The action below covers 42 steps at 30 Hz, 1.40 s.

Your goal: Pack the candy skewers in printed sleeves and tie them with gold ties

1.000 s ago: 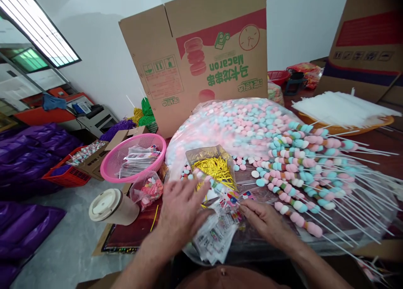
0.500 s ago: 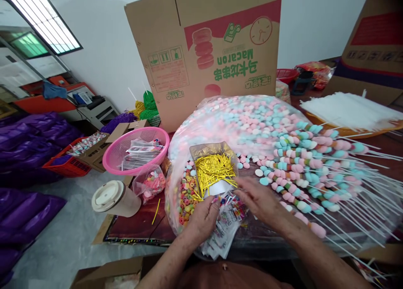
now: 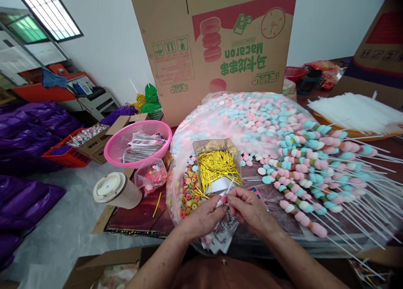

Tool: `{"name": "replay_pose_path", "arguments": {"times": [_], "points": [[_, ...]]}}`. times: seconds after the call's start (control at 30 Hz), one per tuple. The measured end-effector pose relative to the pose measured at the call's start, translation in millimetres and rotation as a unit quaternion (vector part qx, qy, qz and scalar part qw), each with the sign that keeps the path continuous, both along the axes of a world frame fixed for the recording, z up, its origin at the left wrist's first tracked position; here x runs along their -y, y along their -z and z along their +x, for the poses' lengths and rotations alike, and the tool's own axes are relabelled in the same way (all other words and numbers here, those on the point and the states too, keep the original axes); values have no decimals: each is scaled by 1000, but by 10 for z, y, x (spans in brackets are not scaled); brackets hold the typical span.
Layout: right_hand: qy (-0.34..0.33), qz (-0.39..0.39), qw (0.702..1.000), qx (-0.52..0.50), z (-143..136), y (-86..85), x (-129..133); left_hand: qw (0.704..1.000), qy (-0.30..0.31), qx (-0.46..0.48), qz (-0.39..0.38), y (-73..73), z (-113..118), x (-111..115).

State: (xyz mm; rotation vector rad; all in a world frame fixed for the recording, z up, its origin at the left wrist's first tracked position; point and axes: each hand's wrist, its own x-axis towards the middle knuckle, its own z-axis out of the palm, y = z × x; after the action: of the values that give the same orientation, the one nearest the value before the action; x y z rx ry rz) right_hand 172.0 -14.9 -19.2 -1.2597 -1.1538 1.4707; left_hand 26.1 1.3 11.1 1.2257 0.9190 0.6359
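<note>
In front of me my left hand (image 3: pixel 203 216) is closed, pinching a small printed plastic packet (image 3: pixel 221 200) with a pale, thin end sticking up. My right hand (image 3: pixel 250 208) meets it fingertip to fingertip, closed at the same packet; what lies inside its pinch is mostly hidden. Several flat printed packets (image 3: pixel 220 240) lie partly covered below the hands. Just beyond the fingers, an open container holds a heap of gold twist ties (image 3: pixel 218 165). A colourful printed piece (image 3: pixel 258 195) shows beside my right hand.
Skewers of pastel candies (image 3: pixel 307 171) spread to the right. Behind is a big clear bag of pink and blue candies (image 3: pixel 252 110), with ring candies (image 3: pixel 189 188) at left. A pink basket (image 3: pixel 110 148), a lidded cup (image 3: pixel 132 194) and a cardboard box (image 3: pixel 176 100) stand around.
My hands have come together above the packets, now pinching one between them. My right hand has left the edge of the twist ties. The view has shifted slightly.
</note>
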Motion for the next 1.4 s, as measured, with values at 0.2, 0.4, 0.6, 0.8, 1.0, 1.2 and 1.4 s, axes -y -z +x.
{"name": "replay_pose_path", "arguments": {"times": [0.2, 0.4, 0.6, 0.8, 1.0, 1.2, 1.4], "points": [[95, 349, 884, 298, 134, -234, -49, 998, 49, -36, -24, -22, -73, -78], [-182, 577, 611, 511, 196, 28, 108, 985, 163, -28, -51, 26, -121, -80], [-239, 249, 857, 382, 94, 144, 291, 923, 160, -194, 290, 200, -148, 29], [-299, -131, 944, 37, 57, -117, 161, 888, 102, -184, 409, 185, -361, 135], [-48, 110, 846, 519, 245, -51, -487, 957, -284, -61, 17, 266, -366, 99], [-65, 79, 766, 635, 145, 24, -688, 918, -345, 35, -194, 211, -268, -10], [-70, 59, 779, 620, 418, -237, -536, 925, -314, 13, -215, 174, -217, -38]]}}
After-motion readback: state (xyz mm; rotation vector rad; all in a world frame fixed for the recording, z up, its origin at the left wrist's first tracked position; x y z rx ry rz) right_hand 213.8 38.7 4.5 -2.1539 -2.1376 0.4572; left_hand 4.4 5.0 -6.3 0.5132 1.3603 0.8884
